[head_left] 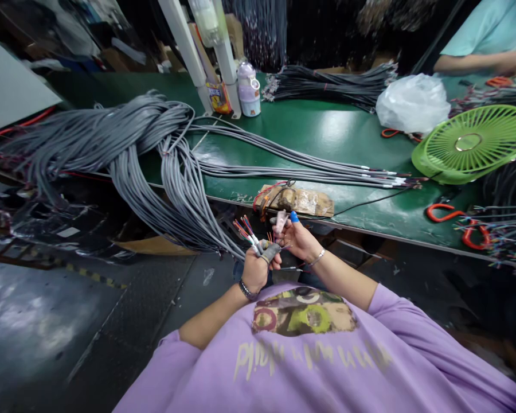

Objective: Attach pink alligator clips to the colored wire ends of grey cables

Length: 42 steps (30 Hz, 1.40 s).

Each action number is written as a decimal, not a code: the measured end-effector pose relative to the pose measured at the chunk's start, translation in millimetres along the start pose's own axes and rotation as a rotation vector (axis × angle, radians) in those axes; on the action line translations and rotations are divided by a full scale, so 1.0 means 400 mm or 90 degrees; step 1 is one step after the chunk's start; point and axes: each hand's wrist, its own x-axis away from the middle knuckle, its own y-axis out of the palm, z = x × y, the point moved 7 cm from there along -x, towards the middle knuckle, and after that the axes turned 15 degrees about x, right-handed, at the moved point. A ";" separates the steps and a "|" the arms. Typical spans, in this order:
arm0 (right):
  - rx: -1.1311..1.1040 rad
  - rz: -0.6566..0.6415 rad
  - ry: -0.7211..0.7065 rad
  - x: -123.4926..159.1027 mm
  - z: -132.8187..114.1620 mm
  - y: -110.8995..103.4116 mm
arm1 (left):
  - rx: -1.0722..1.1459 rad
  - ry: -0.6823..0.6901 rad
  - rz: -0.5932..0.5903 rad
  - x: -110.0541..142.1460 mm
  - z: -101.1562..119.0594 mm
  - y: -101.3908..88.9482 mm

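Grey cables [193,201] clamped in left hand [258,268], coloured wires [242,229] poking out just off bench [348,129] edge. Right hand [300,240] held close by, can't be told if anything's pinched. Rest of cables draped over bench, pretty messy.

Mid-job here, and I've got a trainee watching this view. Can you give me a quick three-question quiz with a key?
1. Which of the wearer's hands is closed around the gray cables?
2. True or false: the right hand has a blue cover on the tip of one digit.
3. Fill in: in the picture, the green fan is to the ____ of the purple bottle.

Key: 1. the left hand; 2. true; 3. right.
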 end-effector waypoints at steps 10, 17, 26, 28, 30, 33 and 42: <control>0.111 0.048 -0.020 -0.004 -0.049 -0.006 | 0.014 0.010 -0.004 0.004 0.018 0.005; 0.243 0.153 -0.159 0.014 -0.065 -0.038 | 0.034 0.008 0.009 -0.006 0.024 0.013; 0.128 0.048 -0.052 -0.018 -0.029 -0.014 | 0.010 -0.003 0.000 -0.020 0.011 0.020; 0.071 0.054 -0.045 -0.025 -0.026 -0.012 | 0.012 -0.001 0.000 -0.021 0.006 0.018; 0.040 0.079 -0.056 -0.029 -0.028 -0.013 | 0.010 -0.006 0.003 -0.021 0.000 0.014; 0.033 0.095 -0.066 -0.027 -0.027 -0.012 | 0.003 -0.012 -0.001 -0.020 -0.006 0.010; 0.039 0.019 0.008 0.012 -0.011 -0.013 | -0.008 -0.009 -0.004 0.004 -0.005 -0.007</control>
